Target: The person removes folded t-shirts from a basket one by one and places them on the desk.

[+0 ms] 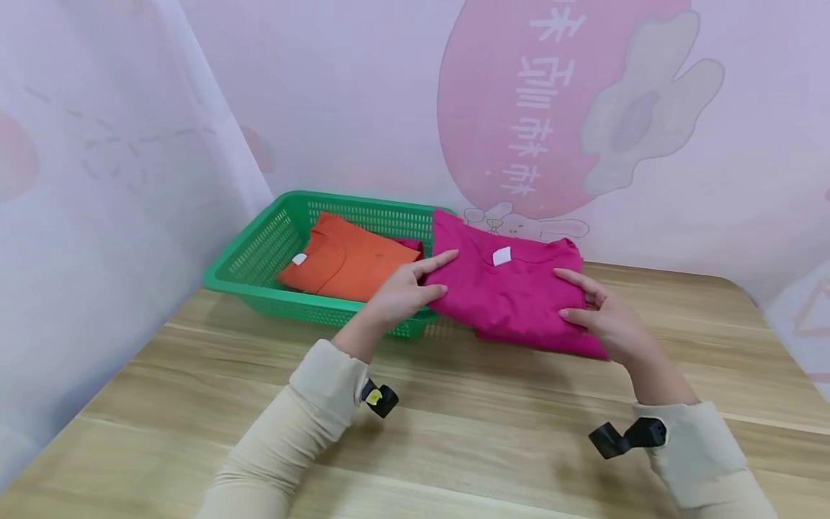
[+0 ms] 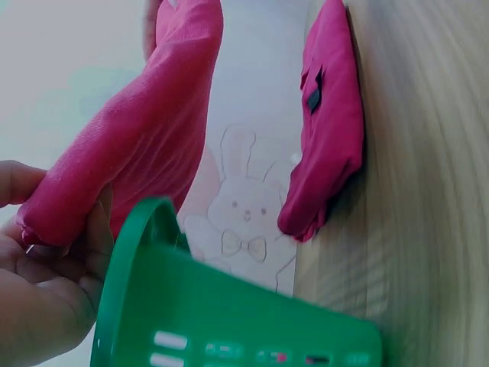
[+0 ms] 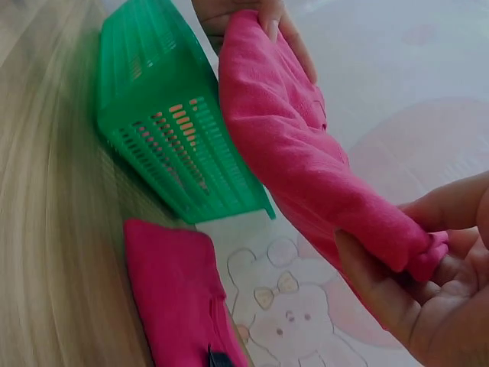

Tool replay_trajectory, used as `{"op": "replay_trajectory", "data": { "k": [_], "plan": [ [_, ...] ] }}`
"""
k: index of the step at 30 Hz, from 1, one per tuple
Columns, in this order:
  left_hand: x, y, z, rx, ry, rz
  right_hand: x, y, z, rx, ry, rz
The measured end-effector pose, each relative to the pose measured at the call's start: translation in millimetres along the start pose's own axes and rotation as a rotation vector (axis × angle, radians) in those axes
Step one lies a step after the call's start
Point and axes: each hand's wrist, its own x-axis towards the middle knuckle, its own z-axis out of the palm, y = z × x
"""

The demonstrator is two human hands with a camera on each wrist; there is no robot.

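A folded magenta T-shirt (image 1: pixel 502 295) with a white neck label hangs level between both hands, raised over the table. My left hand (image 1: pixel 403 290) pinches its left edge, thumb below and fingers on top, beside the basket's right end. At the opposite edge, my right hand (image 1: pixel 608 322) grips the cloth between thumb and fingers. Beneath it, a second folded magenta T-shirt (image 3: pixel 179 287) lies on the table, mostly hidden from the head view. The green basket (image 1: pixel 305 304) holds a folded orange T-shirt (image 1: pixel 353 259), with a bit of magenta cloth (image 1: pixel 413 246) showing behind it.
The wooden table (image 1: pixel 454 447) runs back to a printed curtain (image 1: pixel 350 94) with rabbit drawings. The basket stands at the back left, close to the curtain. Black wrist cameras (image 1: pixel 382 398) sit on both sleeves.
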Motion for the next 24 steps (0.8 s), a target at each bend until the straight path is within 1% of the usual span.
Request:
{"op": "replay_trajectory", "data": {
  "k": [2, 4, 8, 12, 17, 21, 24],
  "plan": [
    [1.4, 0.2, 5.1, 0.024, -0.004, 0.001, -3.2, 2.5, -4.1, -0.014, 0.008, 0.005],
    [2.5, 0.8, 10.2, 0.049, -0.008, 0.002, -6.5, 5.6, -7.8, -0.007, 0.014, 0.007],
    [4.9, 2.9, 20.8, 0.075, -0.025, -0.001, -13.7, 13.6, -15.8, 0.075, -0.003, -0.004],
    [7.9, 4.9, 31.8, 0.083, -0.04, -0.029, -20.6, 22.8, -24.6, 0.172, -0.03, -0.022],
    [14.0, 6.4, 45.9, 0.066, -0.07, -0.059, -28.5, 34.6, -36.5, 0.215, -0.042, -0.042],
    [19.1, 7.1, 57.3, 0.09, -0.101, -0.076, -35.6, 44.0, -46.2, 0.25, -0.055, -0.071],
    [24.0, 5.3, 65.8, 0.106, -0.118, -0.078, -40.7, 51.6, -53.7, 0.291, -0.08, -0.114]
  ]
}}
